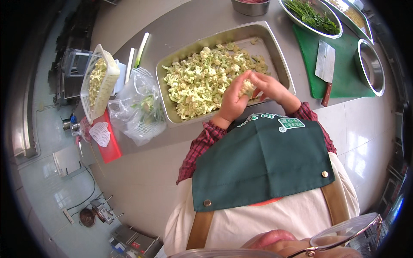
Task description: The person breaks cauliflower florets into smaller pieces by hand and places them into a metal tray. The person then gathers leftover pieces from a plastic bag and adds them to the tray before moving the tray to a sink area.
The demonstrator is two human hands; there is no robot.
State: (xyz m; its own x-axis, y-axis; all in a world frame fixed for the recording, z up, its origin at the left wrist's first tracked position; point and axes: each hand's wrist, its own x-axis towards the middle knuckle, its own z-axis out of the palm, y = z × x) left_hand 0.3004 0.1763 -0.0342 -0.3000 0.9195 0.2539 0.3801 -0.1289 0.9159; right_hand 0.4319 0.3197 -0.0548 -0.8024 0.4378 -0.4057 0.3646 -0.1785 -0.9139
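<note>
A large rectangular steel pan (280, 61) is spread with many cut cauliflower florets (196, 80), thickest at its left and middle. Over the pan's near right side, my left hand (234, 98) and my right hand (274, 90) curve towards each other with fingertips meeting. Between the palms shows a piece of cauliflower (246, 87), partly hidden by the fingers. The bare pan bottom shows at the far right corner.
Left of the pan lie a clear plastic bag (129, 113), scallion stalks (140, 51), a white basket (111, 77) of cauliflower and a red board (109, 146). A cleaver (325, 63) and steel bowl (371, 69) rest on a green cutting board (348, 82). Leafy greens (314, 19) stand behind.
</note>
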